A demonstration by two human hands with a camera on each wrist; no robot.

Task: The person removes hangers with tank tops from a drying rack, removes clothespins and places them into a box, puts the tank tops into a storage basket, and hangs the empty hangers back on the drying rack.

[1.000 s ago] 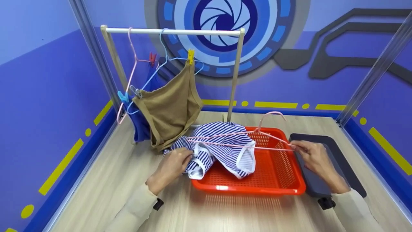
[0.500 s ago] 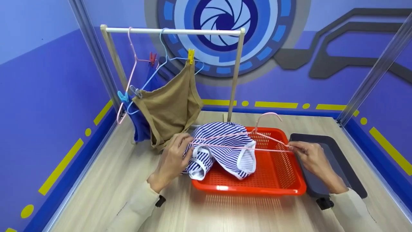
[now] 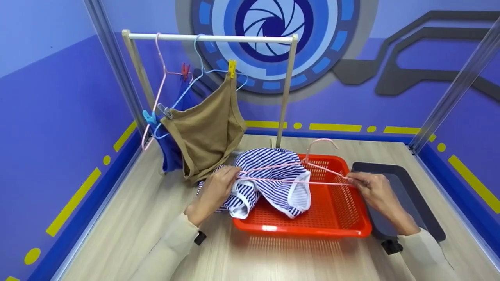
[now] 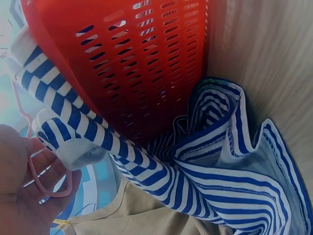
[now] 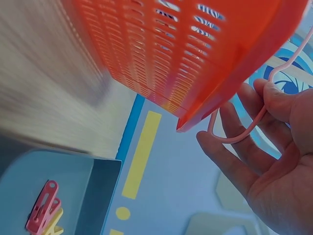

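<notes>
A pink clothes hanger (image 3: pixel 289 181) lies level over the red basket, its hook pointing up and back. My left hand (image 3: pixel 218 185) holds its left end; in the left wrist view the hanger's rounded corner loops across the fingers (image 4: pixel 46 171). At the other end, my right hand (image 3: pixel 373 191) pinches the hanger between thumb and fingers, seen also in the right wrist view. Beneath the hanger, a blue-and-white striped garment (image 3: pixel 269 162) with white trim is bunched in the basket (image 3: pixel 300 231). Part of it drapes over the left rim down to the table, partly hidden by my left hand.
Behind on the left stands a rack (image 3: pixel 211 38) with two hangers bearing brown shorts (image 3: pixel 207 125) and a blue garment (image 3: pixel 170 156), held by clothespins. Right of the basket is a dark grey tray (image 3: pixel 424 207), with a red clothespin (image 5: pixel 44 208) and a yellow clothespin (image 5: pixel 54 225).
My left hand has moved from the striped garment up to the hanger's left end and taken hold of it. The hanger and right hand have shifted slightly left.
</notes>
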